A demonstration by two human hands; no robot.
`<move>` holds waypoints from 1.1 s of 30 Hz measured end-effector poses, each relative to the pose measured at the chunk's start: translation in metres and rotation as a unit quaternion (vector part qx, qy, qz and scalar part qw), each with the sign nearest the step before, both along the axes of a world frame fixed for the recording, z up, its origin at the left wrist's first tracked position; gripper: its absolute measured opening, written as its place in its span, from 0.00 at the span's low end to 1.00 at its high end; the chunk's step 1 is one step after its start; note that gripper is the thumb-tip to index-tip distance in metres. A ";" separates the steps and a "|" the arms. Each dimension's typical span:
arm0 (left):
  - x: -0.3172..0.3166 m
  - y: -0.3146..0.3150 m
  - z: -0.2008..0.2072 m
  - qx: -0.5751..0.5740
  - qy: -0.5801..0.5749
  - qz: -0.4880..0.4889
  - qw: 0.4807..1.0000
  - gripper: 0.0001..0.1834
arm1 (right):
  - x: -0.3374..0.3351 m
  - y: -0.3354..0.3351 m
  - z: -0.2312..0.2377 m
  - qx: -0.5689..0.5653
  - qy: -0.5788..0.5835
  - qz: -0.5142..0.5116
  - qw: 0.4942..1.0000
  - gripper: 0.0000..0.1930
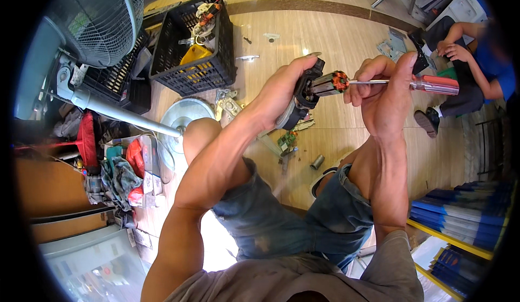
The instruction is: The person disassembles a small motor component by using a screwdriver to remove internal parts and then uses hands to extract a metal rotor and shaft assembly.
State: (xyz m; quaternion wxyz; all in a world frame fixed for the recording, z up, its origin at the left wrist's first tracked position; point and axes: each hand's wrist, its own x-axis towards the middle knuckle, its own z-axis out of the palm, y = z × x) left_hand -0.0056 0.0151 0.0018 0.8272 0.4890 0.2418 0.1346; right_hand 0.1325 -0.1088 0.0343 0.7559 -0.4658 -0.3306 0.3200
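My left hand (280, 93) is closed around a black tool housing (295, 115), held up above the floor. Out of the housing's right side sticks a motor armature (328, 84), with orange-copper windings at its end. In my right hand (385, 104) lies a screwdriver (434, 84) with a clear red handle. Its thin metal shank crosses between my curled fingers and thumb, pointing left at the armature's end. Whether the tip touches the armature, I cannot tell. Below my hands on the floor are a small green circuit board (287, 141) and a short metal cylinder (317, 162).
A black plastic crate (197, 80) with tools and parts stands far left, beside a standing fan (97, 26) and its round base (172, 110). Metal parts (229, 107) lie near that base. Blue booklets (460, 218) fill a rack at right. A seated person (482, 69) is at far right.
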 end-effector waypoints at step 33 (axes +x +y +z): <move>-0.003 -0.002 0.003 0.051 0.046 -0.107 0.992 0.28 | 0.004 0.002 -0.011 -0.042 -0.109 -0.013 0.993 0.37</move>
